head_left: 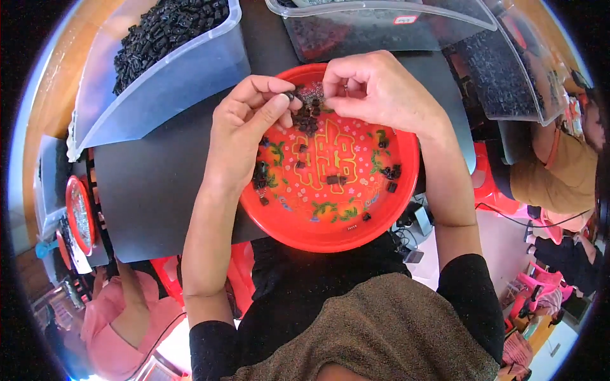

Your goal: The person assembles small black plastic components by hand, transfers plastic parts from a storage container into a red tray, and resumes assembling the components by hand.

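Over the far part of a round red tray (330,242) with a printed flower pattern, both my hands are raised close together. My left hand (244,124) pinches a small black plastic part (290,95) between thumb and index finger. Just right of it, my right hand (381,92) is closed, thumb against fingers; whatever lies between the fingertips is too small to make out. Between the hands, a heap of black plastic parts (307,122) lies beside tiny silvery pieces (311,95). More black parts (392,171) are scattered over the tray's bottom and sides.
On the dark table (152,184), a clear bin (171,101) piled with black parts stands at the far left. Another clear bin (368,35) is behind the tray, and one with dark pieces (502,76) stands right. People sit left (130,317) and right (559,171).
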`<control>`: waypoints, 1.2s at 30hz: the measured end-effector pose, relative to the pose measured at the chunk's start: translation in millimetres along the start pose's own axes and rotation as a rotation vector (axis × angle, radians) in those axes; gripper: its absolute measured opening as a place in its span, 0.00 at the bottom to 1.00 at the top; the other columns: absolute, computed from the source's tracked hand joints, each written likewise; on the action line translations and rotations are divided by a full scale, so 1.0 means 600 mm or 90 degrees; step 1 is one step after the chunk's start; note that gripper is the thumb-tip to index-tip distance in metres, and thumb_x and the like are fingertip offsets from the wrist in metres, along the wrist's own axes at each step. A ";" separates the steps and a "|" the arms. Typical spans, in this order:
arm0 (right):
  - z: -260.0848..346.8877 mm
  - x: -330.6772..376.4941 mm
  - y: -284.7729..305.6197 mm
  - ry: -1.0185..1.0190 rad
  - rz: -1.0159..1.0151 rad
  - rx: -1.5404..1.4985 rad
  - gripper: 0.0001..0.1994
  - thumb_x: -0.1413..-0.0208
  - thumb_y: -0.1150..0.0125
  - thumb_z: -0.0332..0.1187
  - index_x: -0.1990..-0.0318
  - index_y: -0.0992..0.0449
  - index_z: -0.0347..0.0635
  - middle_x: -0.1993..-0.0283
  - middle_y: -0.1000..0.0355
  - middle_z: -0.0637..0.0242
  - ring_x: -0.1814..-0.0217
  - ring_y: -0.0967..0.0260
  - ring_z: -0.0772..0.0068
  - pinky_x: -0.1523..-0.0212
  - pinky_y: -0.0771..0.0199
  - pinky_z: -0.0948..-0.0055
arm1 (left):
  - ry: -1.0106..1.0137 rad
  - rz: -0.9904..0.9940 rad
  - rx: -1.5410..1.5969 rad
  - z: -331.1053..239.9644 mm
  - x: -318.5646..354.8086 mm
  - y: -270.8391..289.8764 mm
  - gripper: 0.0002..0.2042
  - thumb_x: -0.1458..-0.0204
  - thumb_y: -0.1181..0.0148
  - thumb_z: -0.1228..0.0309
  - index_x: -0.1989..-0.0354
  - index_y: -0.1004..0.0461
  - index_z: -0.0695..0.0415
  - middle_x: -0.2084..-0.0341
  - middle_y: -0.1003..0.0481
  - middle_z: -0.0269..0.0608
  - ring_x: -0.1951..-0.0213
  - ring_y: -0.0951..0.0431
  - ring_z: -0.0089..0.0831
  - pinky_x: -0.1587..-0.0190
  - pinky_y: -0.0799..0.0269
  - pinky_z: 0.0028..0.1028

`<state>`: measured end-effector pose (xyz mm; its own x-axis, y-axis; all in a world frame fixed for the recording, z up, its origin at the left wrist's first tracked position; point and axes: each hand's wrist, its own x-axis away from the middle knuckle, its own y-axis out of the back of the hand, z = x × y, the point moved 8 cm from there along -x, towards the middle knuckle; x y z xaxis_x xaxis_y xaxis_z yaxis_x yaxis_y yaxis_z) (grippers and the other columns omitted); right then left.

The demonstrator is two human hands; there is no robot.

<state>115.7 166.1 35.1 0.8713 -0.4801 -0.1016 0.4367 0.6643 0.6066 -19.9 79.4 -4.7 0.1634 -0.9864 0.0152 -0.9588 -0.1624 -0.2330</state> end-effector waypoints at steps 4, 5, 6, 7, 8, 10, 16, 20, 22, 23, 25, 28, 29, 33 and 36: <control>0.002 -0.003 -0.002 0.057 0.007 0.039 0.05 0.54 0.35 0.26 0.70 0.24 0.35 0.76 0.27 0.60 0.73 0.26 0.68 0.69 0.26 0.71 | -0.026 -0.023 0.012 -0.005 -0.002 0.007 0.07 0.41 0.42 0.74 0.56 0.26 0.60 0.66 0.21 0.38 0.69 0.28 0.18 0.62 0.32 0.19; 0.004 -0.002 -0.005 0.073 0.015 0.047 0.05 0.54 0.35 0.26 0.70 0.23 0.36 0.75 0.26 0.59 0.73 0.25 0.67 0.69 0.26 0.70 | -0.029 -0.026 0.017 -0.005 -0.002 0.008 0.07 0.41 0.42 0.74 0.56 0.25 0.60 0.66 0.21 0.38 0.69 0.28 0.18 0.62 0.32 0.19; 0.008 -0.001 -0.011 0.099 0.034 0.048 0.06 0.54 0.35 0.27 0.69 0.23 0.36 0.74 0.26 0.59 0.72 0.25 0.65 0.68 0.26 0.69 | -0.031 -0.028 0.023 -0.006 -0.002 0.008 0.07 0.41 0.42 0.74 0.56 0.25 0.59 0.66 0.21 0.38 0.69 0.28 0.18 0.62 0.32 0.19; 0.010 -0.001 -0.019 0.114 0.054 0.053 0.06 0.55 0.34 0.27 0.69 0.22 0.36 0.74 0.26 0.58 0.71 0.25 0.63 0.67 0.26 0.67 | -0.027 -0.028 0.015 -0.006 -0.002 0.008 0.06 0.40 0.43 0.73 0.56 0.26 0.59 0.66 0.22 0.37 0.69 0.29 0.18 0.62 0.32 0.20; 0.012 0.000 -0.027 0.129 0.075 0.058 0.06 0.55 0.34 0.27 0.68 0.22 0.36 0.73 0.26 0.58 0.70 0.25 0.61 0.66 0.26 0.65 | -0.024 -0.028 0.006 -0.006 -0.001 0.009 0.06 0.39 0.44 0.73 0.56 0.26 0.59 0.66 0.23 0.36 0.69 0.29 0.19 0.61 0.32 0.20; 0.022 0.004 -0.043 0.168 0.101 0.057 0.07 0.54 0.34 0.28 0.67 0.21 0.37 0.73 0.27 0.58 0.68 0.26 0.58 0.64 0.27 0.62 | -0.026 -0.028 0.011 -0.006 -0.001 0.009 0.06 0.39 0.44 0.73 0.56 0.26 0.59 0.66 0.23 0.36 0.69 0.29 0.19 0.62 0.32 0.20; 0.040 0.014 -0.084 0.229 0.119 0.145 0.09 0.53 0.34 0.34 0.65 0.20 0.41 0.66 0.27 0.61 0.62 0.27 0.54 0.61 0.26 0.57 | -0.040 -0.027 0.037 -0.004 -0.003 0.010 0.06 0.40 0.43 0.75 0.56 0.26 0.59 0.67 0.22 0.37 0.69 0.29 0.18 0.62 0.32 0.20; 0.034 0.019 -0.104 0.204 0.168 0.235 0.09 0.49 0.35 0.36 0.61 0.21 0.45 0.66 0.29 0.63 0.62 0.27 0.57 0.63 0.28 0.60 | -0.034 -0.026 0.042 0.000 -0.002 0.008 0.06 0.40 0.43 0.75 0.57 0.26 0.60 0.67 0.22 0.37 0.69 0.29 0.19 0.63 0.32 0.20; 0.036 0.018 -0.106 0.205 0.166 0.256 0.08 0.49 0.35 0.35 0.63 0.21 0.44 0.66 0.29 0.62 0.63 0.27 0.56 0.63 0.28 0.60 | -0.027 -0.023 0.039 0.000 -0.002 0.007 0.06 0.41 0.43 0.76 0.57 0.26 0.60 0.67 0.22 0.37 0.70 0.28 0.18 0.63 0.32 0.20; 0.038 0.017 -0.101 0.208 0.150 0.229 0.07 0.50 0.36 0.34 0.65 0.21 0.43 0.67 0.28 0.61 0.63 0.27 0.54 0.65 0.27 0.59 | -0.027 -0.024 0.030 -0.001 -0.002 0.006 0.06 0.41 0.43 0.76 0.57 0.26 0.60 0.67 0.22 0.37 0.70 0.28 0.18 0.63 0.32 0.20; 0.043 0.011 -0.092 0.216 0.120 0.175 0.06 0.51 0.37 0.33 0.70 0.22 0.41 0.70 0.27 0.58 0.64 0.27 0.51 0.67 0.26 0.56 | -0.031 -0.024 0.028 -0.001 -0.003 0.005 0.06 0.41 0.43 0.76 0.57 0.26 0.60 0.67 0.22 0.37 0.70 0.28 0.18 0.63 0.32 0.20; 0.040 0.003 -0.043 0.191 -0.016 0.023 0.06 0.53 0.35 0.31 0.70 0.23 0.38 0.72 0.26 0.59 0.72 0.26 0.60 0.71 0.26 0.65 | -0.024 -0.009 0.024 0.003 -0.003 0.000 0.05 0.40 0.45 0.77 0.57 0.26 0.59 0.67 0.23 0.36 0.69 0.28 0.19 0.63 0.32 0.20; 0.034 0.000 -0.028 0.165 -0.050 -0.034 0.07 0.54 0.35 0.30 0.70 0.23 0.37 0.73 0.25 0.60 0.73 0.26 0.63 0.72 0.26 0.67 | -0.021 -0.012 0.019 0.002 -0.002 0.002 0.05 0.40 0.45 0.77 0.57 0.27 0.59 0.67 0.23 0.35 0.69 0.28 0.20 0.62 0.32 0.20; 0.004 -0.001 -0.016 0.004 -0.081 -0.216 0.05 0.50 0.34 0.28 0.68 0.22 0.36 0.76 0.25 0.67 0.75 0.28 0.82 0.74 0.29 0.77 | -0.022 0.005 0.000 0.003 0.001 -0.007 0.06 0.43 0.42 0.80 0.58 0.26 0.60 0.67 0.23 0.33 0.69 0.26 0.18 0.64 0.29 0.21; 0.013 -0.004 -0.017 0.034 -0.094 -0.180 0.05 0.49 0.35 0.27 0.67 0.22 0.35 0.76 0.27 0.71 0.76 0.32 0.85 0.74 0.31 0.80 | -0.001 0.010 -0.012 0.008 0.001 -0.012 0.05 0.44 0.42 0.80 0.60 0.28 0.61 0.69 0.24 0.32 0.69 0.26 0.17 0.65 0.29 0.20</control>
<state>107.4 156.1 35.6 0.8015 -0.5569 -0.2179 0.5971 0.7262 0.3406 -11.9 79.8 -7.9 0.1488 -0.9888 0.0098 -0.9653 -0.1474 -0.2155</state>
